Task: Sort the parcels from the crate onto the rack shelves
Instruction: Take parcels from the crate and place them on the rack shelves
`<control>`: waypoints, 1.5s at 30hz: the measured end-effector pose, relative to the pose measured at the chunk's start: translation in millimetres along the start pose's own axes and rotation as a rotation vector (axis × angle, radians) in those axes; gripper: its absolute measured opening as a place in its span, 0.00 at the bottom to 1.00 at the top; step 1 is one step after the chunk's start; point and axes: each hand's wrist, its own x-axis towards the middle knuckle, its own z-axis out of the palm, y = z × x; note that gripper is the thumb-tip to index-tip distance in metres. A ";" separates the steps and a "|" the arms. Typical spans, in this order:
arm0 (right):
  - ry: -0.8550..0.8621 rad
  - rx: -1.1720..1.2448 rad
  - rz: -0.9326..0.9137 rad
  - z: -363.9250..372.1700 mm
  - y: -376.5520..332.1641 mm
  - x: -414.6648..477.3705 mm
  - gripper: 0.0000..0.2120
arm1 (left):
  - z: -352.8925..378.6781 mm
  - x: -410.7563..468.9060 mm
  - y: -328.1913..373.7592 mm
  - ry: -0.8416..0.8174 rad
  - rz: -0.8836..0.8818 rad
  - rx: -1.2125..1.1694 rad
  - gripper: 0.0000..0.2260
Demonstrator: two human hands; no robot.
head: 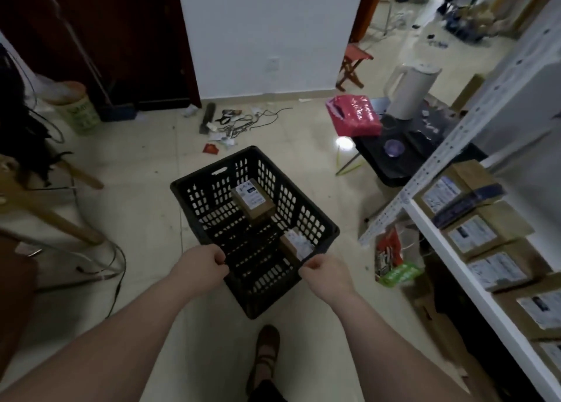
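- A black plastic lattice crate is gripped at its near rim by both hands; the fingers of the left hand are curled over the near-left edge, and those of the right hand are curled over the near-right edge; nothing else is held in either hand
- Whether the crate rests on the pale tiled floor or is lifted just clear of it cannot be told
- Two parcels are seen left inside the crate: a brown cardboard box with a white printed label, lying toward the far side, and a smaller brown parcel, also labelled, lying by the right wall close to the right hand; the two are apart from each other
- On the white metal rack at the right, a row of brown labelled cardboard boxes is already lined up side by side on one shelf; the larger part of the sorting is therefore judged done
- What is left is judged to be the lifting out and shelving of the last two parcels; no parcel is in hand yet, and the two-handed hold suggests that the crate itself is being positioned beside the rack first; free room on the shelves is not clearly shown
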 end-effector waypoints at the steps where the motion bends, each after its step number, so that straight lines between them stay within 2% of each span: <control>1: -0.025 -0.009 0.021 4.0 -2.3 16.1 0.12 | -3.0 13.5 -3.2 -0.041 -0.026 0.002 0.13; 5: -0.095 -0.056 0.086 5.6 -10.8 70.6 0.07 | -20.4 74.4 -2.4 -0.134 -0.109 -0.013 0.16; 11: -0.135 -0.180 0.120 4.6 -40.2 147.5 0.08 | -31.3 164.0 -18.9 -0.103 -0.161 -0.151 0.25; 18: -0.276 -0.235 0.151 43.4 -68.0 196.7 0.10 | -33.1 231.2 -60.0 -0.107 -0.210 -0.076 0.23; 23: -0.271 -0.185 0.329 74.4 -73.8 221.8 0.15 | -43.3 291.1 -72.8 -0.141 -0.147 0.141 0.23; 26: -0.255 -0.145 0.402 92.4 -80.8 238.6 0.14 | -55.9 331.2 -80.9 -0.109 -0.033 0.204 0.29; 32: -0.267 -0.077 0.401 132.1 -120.8 295.3 0.13 | -74.4 403.9 -98.5 -0.101 0.081 0.268 0.34; 39: -0.196 -0.106 0.320 161.3 -118.9 370.1 0.25 | -39.0 460.2 -104.8 -0.133 0.197 0.299 0.40; 43: -0.036 -0.113 0.371 173.2 -94.1 411.1 0.38 | -16.7 470.7 -103.1 0.019 0.176 0.279 0.42; 45: -0.009 -0.178 0.361 181.5 -86.3 425.9 0.43 | -6.7 472.1 -104.7 0.109 0.180 0.343 0.43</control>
